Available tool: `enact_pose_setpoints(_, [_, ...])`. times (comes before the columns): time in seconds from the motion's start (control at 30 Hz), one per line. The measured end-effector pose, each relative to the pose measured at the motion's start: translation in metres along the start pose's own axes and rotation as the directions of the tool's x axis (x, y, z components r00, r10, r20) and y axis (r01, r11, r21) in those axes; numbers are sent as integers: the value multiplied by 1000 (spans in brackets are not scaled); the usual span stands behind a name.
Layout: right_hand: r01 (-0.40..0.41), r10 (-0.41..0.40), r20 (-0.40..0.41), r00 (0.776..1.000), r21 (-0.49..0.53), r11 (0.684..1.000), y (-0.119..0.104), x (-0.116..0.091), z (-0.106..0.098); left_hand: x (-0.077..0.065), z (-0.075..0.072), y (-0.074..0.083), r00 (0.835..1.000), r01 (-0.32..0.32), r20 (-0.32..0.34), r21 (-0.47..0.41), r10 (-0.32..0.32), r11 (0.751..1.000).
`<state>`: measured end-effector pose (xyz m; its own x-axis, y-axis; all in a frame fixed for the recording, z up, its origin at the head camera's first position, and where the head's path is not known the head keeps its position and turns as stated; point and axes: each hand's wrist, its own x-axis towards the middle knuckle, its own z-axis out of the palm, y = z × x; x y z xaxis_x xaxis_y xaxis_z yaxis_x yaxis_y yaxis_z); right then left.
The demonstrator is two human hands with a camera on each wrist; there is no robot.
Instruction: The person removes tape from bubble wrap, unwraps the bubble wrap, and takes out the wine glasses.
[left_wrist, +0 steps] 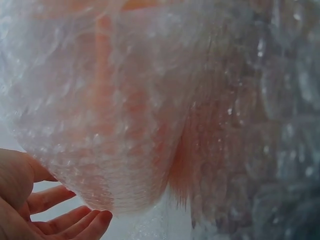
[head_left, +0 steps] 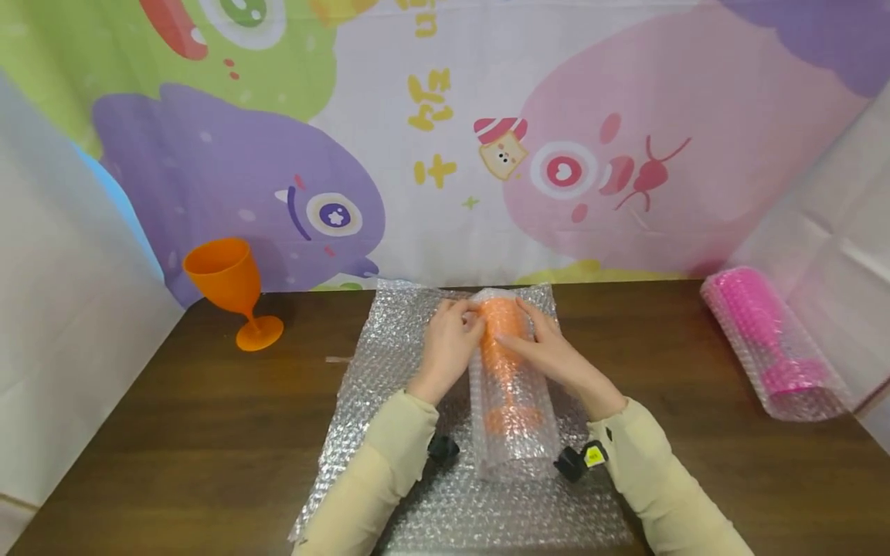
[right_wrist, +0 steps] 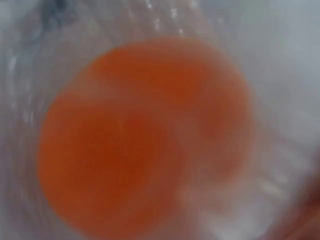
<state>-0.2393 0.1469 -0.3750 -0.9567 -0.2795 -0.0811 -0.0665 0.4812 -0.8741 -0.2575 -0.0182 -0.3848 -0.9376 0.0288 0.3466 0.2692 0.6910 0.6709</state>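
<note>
An orange goblet lies rolled inside bubble wrap at the table's middle, its foot toward me. My left hand grips the roll's left side near the far end, fingers bent at its edge. On the other side my right hand holds the roll, thumb across the top and fingers along the right side. Under the roll spreads a flat bubble wrap sheet. In the left wrist view, fingertips touch the cloudy wrap. A blurred orange round shows through plastic in the right wrist view.
A bare orange goblet stands at the back left of the brown table. At the right edge lies a pink goblet wrapped in bubble wrap. A cartoon-print cloth hangs behind the table.
</note>
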Motion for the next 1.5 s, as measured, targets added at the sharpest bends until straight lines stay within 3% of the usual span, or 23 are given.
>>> enact_pose_setpoints(0.2, [62, -67, -114, 991, -47, 997, 9, 13, 10, -1, 2, 2, 1000, -13, 10, -4, 13, 1000])
enact_pose_setpoints(0.4, [85, -93, -138, 986, -63, 994, 11, 13, 14, 3, 0, -1, 999, -36, -5, -9, 36, 999])
enact_pose_setpoints(0.53, [107, -124, -143, 982, -119, 987, 10, 14, 16, 6, -5, -4, 996, -79, -41, 79, 83, 994])
enact_pose_setpoints(0.63, [121, -143, -141, 980, -151, 981, 9, 14, 18, 6, -10, -4, 989, -125, -52, 194, 137, 973])
enact_pose_setpoints(0.73, [137, -161, -142, 977, -165, 977, 9, 15, 18, 5, -13, -3, 973, -198, -46, 325, 224, 925])
enact_pose_setpoints(0.8, [142, -167, -143, 976, -169, 975, 8, 15, 19, 5, -13, -4, 952, -260, -39, 421, 304, 869])
enact_pose_setpoints(0.93, [154, -178, -137, 975, -171, 973, 9, 15, 20, 5, -11, -5, 896, -350, -12, 594, 444, 724])
enact_pose_setpoints(1.0, [156, -180, -134, 974, -173, 973, 9, 14, 20, 5, -9, -5, 879, -364, -7, 638, 478, 679])
enact_pose_setpoints(1.03, [158, -182, -133, 974, -174, 972, 9, 14, 21, 5, -9, -6, 874, -367, -6, 648, 486, 668])
enact_pose_setpoints(1.3, [150, -180, -139, 974, -200, 968, 8, 11, 22, 6, -5, -11, 858, -376, -21, 653, 512, 657])
enact_pose_setpoints(1.5, [165, -199, -143, 969, -221, 961, 7, 10, 24, 7, -6, -14, 866, -391, -8, 613, 500, 687])
